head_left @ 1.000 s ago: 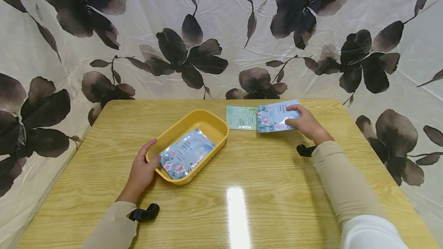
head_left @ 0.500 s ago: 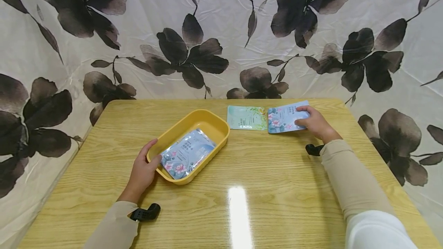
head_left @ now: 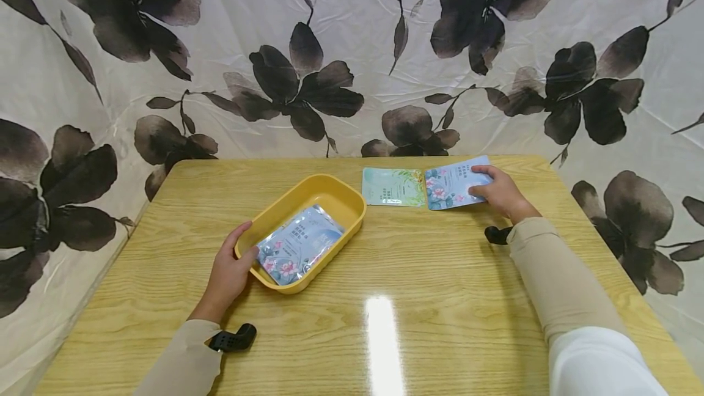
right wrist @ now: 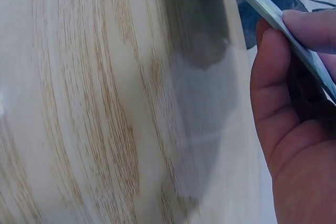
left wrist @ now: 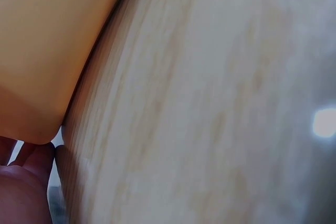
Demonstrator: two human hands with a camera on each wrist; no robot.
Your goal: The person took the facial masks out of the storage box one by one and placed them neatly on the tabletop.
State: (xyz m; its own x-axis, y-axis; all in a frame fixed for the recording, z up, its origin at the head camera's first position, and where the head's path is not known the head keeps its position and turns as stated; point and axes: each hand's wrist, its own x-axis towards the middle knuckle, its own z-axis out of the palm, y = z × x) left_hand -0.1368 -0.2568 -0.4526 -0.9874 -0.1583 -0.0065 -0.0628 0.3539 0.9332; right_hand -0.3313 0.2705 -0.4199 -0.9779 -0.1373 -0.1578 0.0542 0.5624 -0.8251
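Note:
A yellow plastic basin stands tilted to the view on the table, left of centre. My left hand grips its near-left end, thumb over the rim and fingers outside; the left wrist view shows the basin's wall. Inside lies a shiny blue face mask packet with pink flowers. At the back right, my right hand pinches a similar blue face mask packet by its right side. In the right wrist view the packet's edge is held above the table between thumb and fingers.
A green face mask packet lies flat at the table's back edge, between the basin and the held packet. The wooden table reaches a floral cloth hanging behind and at both sides.
My right hand has moved right with the blue face mask packet, uncovering more of the green one, then slightly up in view. My left hand keeps its grip on the basin.

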